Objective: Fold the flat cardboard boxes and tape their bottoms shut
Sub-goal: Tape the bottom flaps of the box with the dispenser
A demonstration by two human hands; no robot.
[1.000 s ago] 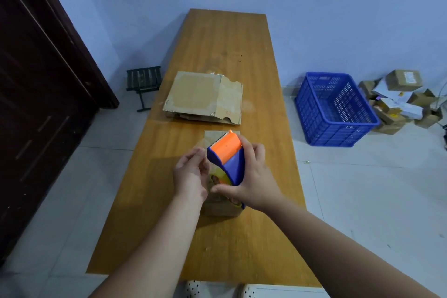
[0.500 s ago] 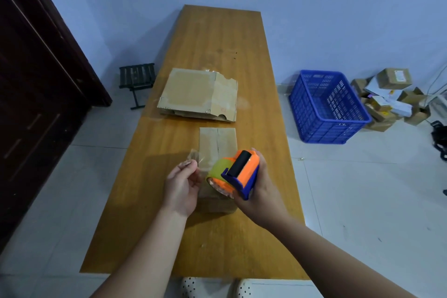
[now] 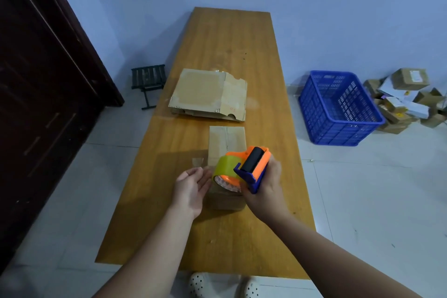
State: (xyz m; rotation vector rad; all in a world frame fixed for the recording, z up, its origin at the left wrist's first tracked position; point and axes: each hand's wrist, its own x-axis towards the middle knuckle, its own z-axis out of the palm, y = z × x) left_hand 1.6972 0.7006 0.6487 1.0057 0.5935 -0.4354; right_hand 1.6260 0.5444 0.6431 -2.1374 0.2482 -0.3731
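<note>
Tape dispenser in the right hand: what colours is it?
The tape dispenser is orange and blue; head view.

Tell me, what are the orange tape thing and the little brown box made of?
The tape dispenser looks like smooth, hard plastic, in solid bright orange and blue. Its tape roll seems to be thin, shiny, see-through film. The box looks like matte brown cardboard, with flaps meeting at a seam.
</note>
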